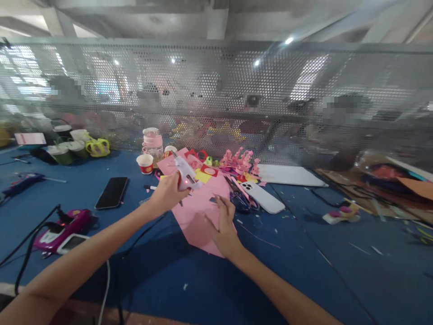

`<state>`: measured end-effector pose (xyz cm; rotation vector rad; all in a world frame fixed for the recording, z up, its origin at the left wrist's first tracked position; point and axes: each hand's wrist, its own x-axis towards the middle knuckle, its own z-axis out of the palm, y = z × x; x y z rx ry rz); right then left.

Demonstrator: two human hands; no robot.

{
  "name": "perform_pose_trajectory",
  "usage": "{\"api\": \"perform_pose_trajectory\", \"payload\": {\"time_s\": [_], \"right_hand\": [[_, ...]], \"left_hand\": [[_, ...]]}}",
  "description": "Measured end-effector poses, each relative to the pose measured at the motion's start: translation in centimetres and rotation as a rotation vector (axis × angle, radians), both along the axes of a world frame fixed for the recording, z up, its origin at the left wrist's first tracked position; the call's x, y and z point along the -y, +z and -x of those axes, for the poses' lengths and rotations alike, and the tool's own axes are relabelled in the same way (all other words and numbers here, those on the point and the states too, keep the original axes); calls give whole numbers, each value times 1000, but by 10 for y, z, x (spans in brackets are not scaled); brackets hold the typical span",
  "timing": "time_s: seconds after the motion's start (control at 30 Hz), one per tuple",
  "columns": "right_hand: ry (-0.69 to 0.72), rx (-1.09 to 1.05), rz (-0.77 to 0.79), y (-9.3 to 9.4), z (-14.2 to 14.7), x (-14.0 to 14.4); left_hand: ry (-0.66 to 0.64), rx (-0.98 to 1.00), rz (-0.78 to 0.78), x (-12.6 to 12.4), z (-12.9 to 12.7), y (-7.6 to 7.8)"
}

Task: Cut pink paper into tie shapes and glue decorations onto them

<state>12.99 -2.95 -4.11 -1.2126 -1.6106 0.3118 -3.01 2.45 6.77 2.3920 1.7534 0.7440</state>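
Observation:
My left hand [167,193] grips a white hot glue gun [185,173], held above a pink paper sheet [197,212] on the blue table [297,253]. A black cord trails from the gun toward the near edge. My right hand [224,227] lies flat on the pink sheet with its fingers spread, holding nothing. Red and yellow paper cut-outs [206,171] and pink paper flowers [241,161] lie just beyond the sheet.
A black phone [112,192] lies left of the sheet, a white phone [263,197] and dark scissors [239,198] to its right. A red paper cup [145,163], pink jar [153,142], green cups [67,151] and a magenta device [62,228] stand left. Perforated metal screen [216,90] behind.

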Motion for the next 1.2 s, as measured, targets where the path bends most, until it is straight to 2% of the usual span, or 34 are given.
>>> {"api": "perform_pose_trajectory", "payload": {"time_s": [0.07,0.17,0.3,0.4,0.6,0.73,0.87,0.97,1.07,1.13,1.2], "right_hand": [[-20,-5,-29,0,-3,-3],[-28,16,-43,1,-4,-3],[-2,50,-27,1,1,1],[39,76,-5,-2,3,3],[34,89,7,-3,1,2],[41,91,8,-2,-1,2],[63,88,-8,-2,-1,2],[70,75,-10,-3,-1,2],[71,82,-2,-2,-2,2],[70,98,5,-2,-2,3],[72,116,12,-1,-2,3]], "left_hand": [[48,-254,-18,-3,15,12],[214,-453,4,-6,35,24],[452,-546,-21,-6,56,22],[522,-576,13,-8,67,15],[543,-605,79,-20,79,2],[440,-588,80,-24,80,-4],[403,-386,180,-30,83,-2],[407,-204,409,-35,88,-1],[310,-8,593,-38,92,-2],[250,66,588,-38,94,-3],[247,91,515,-38,97,-5]]}}
